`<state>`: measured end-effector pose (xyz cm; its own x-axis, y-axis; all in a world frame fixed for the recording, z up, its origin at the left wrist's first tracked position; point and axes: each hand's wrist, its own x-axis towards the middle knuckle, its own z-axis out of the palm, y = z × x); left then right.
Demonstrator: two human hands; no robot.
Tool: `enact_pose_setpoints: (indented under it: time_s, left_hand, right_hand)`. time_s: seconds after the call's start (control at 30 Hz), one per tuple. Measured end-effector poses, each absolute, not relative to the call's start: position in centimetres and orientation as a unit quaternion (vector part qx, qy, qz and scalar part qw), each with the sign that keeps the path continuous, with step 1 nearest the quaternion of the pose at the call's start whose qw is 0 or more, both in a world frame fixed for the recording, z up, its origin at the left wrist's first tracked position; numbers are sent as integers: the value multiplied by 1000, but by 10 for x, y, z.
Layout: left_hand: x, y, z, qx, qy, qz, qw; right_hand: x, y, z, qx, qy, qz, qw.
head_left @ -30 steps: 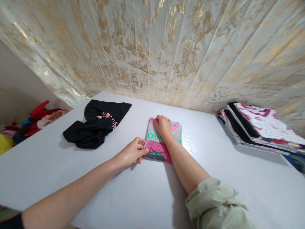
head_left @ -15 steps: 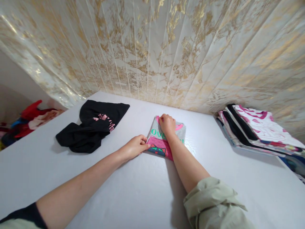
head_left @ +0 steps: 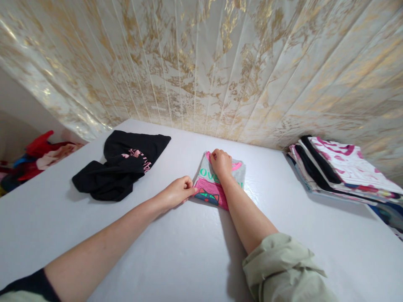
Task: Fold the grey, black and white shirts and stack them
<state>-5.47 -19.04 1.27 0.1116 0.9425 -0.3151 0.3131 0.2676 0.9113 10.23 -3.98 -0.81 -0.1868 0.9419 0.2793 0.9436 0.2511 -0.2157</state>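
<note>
A grey and pink T-shirt (head_left: pixel 208 186), folded into a small packet, lies on the white table. Green letters and a dark cat face show on its upper side. My left hand (head_left: pixel 178 192) pinches the packet's left edge between thumb and curled fingers. Across the top, near the pink neckline, my right hand (head_left: pixel 221 162) is closed on the cloth, its fingertips partly hidden. The right forearm covers part of the shirt's right side.
To the left lies a crumpled black garment (head_left: pixel 118 167) with pink print. A stack of folded clothes (head_left: pixel 346 167) sits at the right edge of the table (head_left: pixel 176 260). Red and other coloured clothes (head_left: pixel 47 153) are heaped beyond the left edge. A gold-patterned curtain (head_left: pixel 201 63) hangs behind.
Both hands stay at nearly the same places on the folded T-shirt. My left hand has shifted very slightly, and the view has moved a little.
</note>
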Motion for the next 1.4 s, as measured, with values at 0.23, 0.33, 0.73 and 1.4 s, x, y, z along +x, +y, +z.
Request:
enact_pose_setpoints:
  time_s: [0.23,0.33,0.73,1.4]
  left_hand:
    - [-57,-184,11,533,557,294,565]
    - [-57,-183,10,565,574,264,530]
    - [-59,-180,2,622,591,232,459]
    - [-56,-183,3,608,603,258,447]
  right_hand:
    - [102,-40,-7,-612,-771,-5,176]
    - [101,-40,-7,-613,-771,-2,173]
    - [102,-40,-10,-608,-772,-4,187]
    - [102,-46,-9,-579,-787,3,212]
